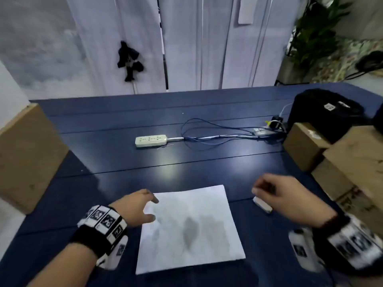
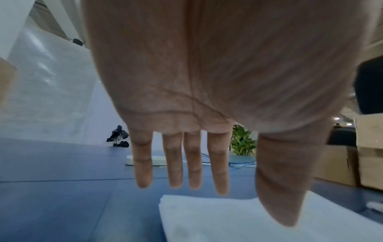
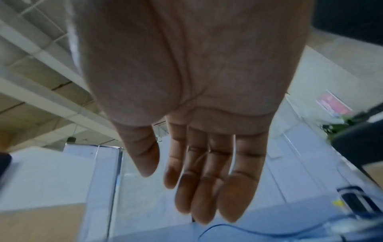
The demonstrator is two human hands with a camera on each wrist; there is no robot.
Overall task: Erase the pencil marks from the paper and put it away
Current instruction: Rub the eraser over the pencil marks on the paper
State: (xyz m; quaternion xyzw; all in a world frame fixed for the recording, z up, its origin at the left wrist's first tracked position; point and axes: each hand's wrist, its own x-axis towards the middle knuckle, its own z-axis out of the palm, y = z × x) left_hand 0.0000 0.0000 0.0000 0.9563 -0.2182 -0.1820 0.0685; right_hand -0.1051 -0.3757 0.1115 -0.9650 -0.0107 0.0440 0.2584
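A white sheet of paper point(image 1: 190, 228) with grey pencil smudges lies flat on the dark blue worktop point(image 1: 124, 162), long axis running away from the person. The left hand point(image 1: 134, 208) – fingers spread and straight – hovers at the paper's far left corner. Right of the paper, a small white eraser block point(image 1: 262, 204) lies on the worktop under the right hand point(image 1: 286, 195), whose fingers are relaxed and hold nothing. Beyond the paper – a cream power strip point(image 1: 150, 141).

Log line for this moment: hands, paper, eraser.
left hand: open, at paper's left edge | right hand: open, over eraser | paper: flat on table, grey smudges remain
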